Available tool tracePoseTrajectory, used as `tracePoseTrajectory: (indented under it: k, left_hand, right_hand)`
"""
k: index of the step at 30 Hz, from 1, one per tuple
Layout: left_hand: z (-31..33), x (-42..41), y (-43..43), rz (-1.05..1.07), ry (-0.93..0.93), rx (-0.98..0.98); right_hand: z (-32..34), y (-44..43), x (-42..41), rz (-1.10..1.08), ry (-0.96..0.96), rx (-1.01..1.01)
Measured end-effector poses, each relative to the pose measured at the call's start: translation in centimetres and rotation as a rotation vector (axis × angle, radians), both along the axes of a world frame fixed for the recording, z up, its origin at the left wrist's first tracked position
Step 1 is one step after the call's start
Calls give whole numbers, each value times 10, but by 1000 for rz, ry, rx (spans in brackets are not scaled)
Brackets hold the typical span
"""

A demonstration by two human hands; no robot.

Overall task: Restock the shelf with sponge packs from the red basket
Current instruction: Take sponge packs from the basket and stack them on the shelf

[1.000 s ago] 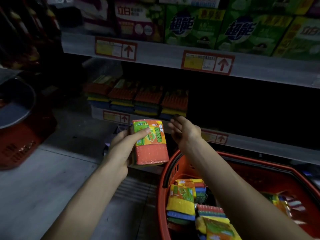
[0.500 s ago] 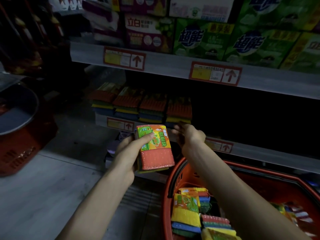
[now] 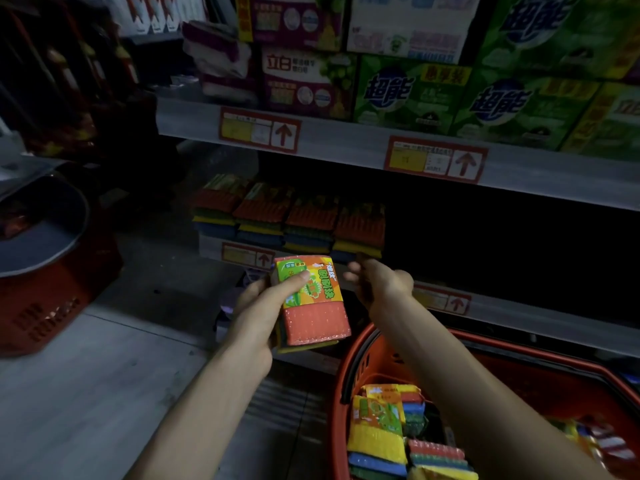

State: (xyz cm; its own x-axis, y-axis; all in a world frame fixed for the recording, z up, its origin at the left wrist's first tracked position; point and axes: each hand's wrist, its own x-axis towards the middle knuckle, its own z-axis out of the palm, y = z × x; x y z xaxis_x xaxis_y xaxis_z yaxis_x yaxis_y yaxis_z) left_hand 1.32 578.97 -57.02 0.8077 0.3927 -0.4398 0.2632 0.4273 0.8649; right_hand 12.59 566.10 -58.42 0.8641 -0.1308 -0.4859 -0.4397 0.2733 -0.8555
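Orange-topped sponge pack (image 3: 313, 306) is gripped in the left hand (image 3: 258, 311), thumb across its printed label, fingers wrapped behind. The pack's long axis points away from the person, toward the shelf (image 3: 536, 313). The stocked row of sponge packs (image 3: 294, 216) lies ahead of and above both hands; the free space appears to be right of that row, beyond the right hand (image 3: 377, 284). That hand is empty, fingers loosely bent, and nearer the shelf. The red basket (image 3: 519, 382) sits below the right forearm.

We see our left hand (image 3: 258, 313) and right hand (image 3: 381, 285) both bare. The left forearm (image 3: 194, 410) and right forearm (image 3: 485, 393) are bare too, slender and smooth. The right fingers (image 3: 353, 276) look blurred.
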Motion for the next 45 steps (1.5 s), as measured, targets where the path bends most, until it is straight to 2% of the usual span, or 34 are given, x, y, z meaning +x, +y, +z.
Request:
tracePoseTrajectory:
  k: [7, 15, 28, 45]
  left_hand:
    - [4, -8, 16, 94, -7, -12]
    - [-7, -14, 49, 220, 51, -108]
    - [-10, -18, 63, 217, 75, -166]
    - [-8, -15, 60, 196, 103, -173]
  right_hand:
    - [1, 19, -20, 205, -63, 23]
    - [5, 66, -2, 112, 32, 105]
    - [7, 85, 0, -2, 53, 133]
    - [11, 66, -10, 124, 5, 58]
